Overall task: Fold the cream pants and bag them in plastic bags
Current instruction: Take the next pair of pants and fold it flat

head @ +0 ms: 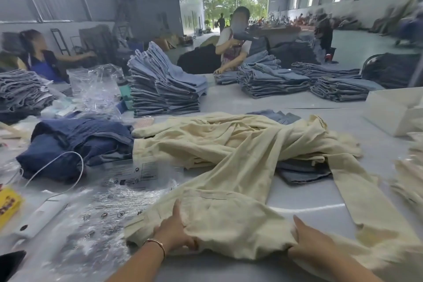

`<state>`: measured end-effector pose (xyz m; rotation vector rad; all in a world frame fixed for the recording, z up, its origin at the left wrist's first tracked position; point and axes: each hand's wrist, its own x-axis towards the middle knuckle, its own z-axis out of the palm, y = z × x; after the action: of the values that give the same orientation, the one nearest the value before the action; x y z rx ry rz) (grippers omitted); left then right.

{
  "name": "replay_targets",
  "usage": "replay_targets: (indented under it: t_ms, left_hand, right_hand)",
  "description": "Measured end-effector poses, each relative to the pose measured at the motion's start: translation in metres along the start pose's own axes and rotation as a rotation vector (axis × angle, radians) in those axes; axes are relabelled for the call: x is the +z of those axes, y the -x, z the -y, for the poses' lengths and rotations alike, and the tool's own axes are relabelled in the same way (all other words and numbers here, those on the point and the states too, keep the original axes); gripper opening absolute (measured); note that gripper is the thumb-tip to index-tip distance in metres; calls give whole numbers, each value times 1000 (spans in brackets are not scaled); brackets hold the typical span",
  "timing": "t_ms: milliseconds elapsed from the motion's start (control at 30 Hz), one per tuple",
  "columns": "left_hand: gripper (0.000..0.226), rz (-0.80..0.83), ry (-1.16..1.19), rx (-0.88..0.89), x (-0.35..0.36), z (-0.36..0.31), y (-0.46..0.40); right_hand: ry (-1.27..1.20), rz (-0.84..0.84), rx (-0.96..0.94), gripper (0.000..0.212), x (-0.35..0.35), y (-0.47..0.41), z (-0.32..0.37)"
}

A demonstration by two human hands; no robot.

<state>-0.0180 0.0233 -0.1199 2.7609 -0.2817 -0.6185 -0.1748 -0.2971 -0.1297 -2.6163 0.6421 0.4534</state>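
While both hands, left (172, 232) and right (307, 241), clutch the pants (229, 220) at six o'clock on the desk (309, 199), folding has barely begun; bags (109, 210) wait at eight o'clock, bagging undone.

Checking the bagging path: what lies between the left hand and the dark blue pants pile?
In the head view, clear plastic bags with printed symbols cover the table between the left hand and the dark blue pants pile.
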Motion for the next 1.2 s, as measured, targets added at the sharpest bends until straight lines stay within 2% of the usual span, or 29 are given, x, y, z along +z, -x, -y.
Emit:
replay_targets:
  t_ms: [100,167,233,300,367,433,500,533,600,633,700,767,800,867,933,967,1067,1133,1200]
  left_hand:
    - [75,-94,485,123,-10,-34,6]
    - [36,-63,592,222,-38,-44,16]
    - [27,36,584,235,-67,-29,38]
    - [30,114,503,179,-90,11,64]
    - [33,128,433,61,-107,61,92]
    - [30,121,295,-56,-115,110,111]
    - [39,142,128,-190,-114,148,119]
    - [47,140,88,-246,-111,161,120]
    - [51,116,171,-314,-104,170,123]
    - [56,99,278,-340,-100,168,124]
    - [69,83,484,-339,-95,160,122]
    - [78,14,606,-314,-89,151,113]
    - [78,-21,678,-328,-84,147,109]
    - [66,-77,771,-353,-78,136,101]
    - [42,-112,739,-349,-73,125,98]
    - [35,-123,710,-354,-72,123,96]
    - [31,-158,723,-418,-75,132,91]
    - [13,-247,856,-474,-80,145,93]
    - [12,-265,1063,-489,-87,160,102]
  right_hand:
    - [-20,-70,-95,32,2,-5,-4]
    - [118,-160,-138,2,-9,-7,0]
    - [233,-206,-227,18,-15,-10,3]
    - [259,-198,-332,38,-16,-17,11]
    - [326,-184,-393,38,-12,-20,19]
    - [417,-142,-381,43,-8,-25,20]
    - [439,-28,-302,49,-10,-28,15]
    - [421,-1,-277,45,-14,-29,13]
    - [379,-12,-294,26,-26,-30,17]
    - [359,-77,-313,18,-33,-29,21]
    - [233,-389,-453,19,-41,-35,31]
    - [135,-626,-551,33,-46,-44,42]
    - [169,-615,-534,45,-47,-49,48]
    - [325,-412,-411,77,-43,-63,58]
    - [524,-238,-367,86,-32,-81,65]
    - [588,-201,-366,83,-27,-90,69]
    - [656,-138,-339,66,-21,-109,79]
    - [646,-163,-339,57,-22,-115,87]
    - [659,-175,-365,36,-23,-113,93]
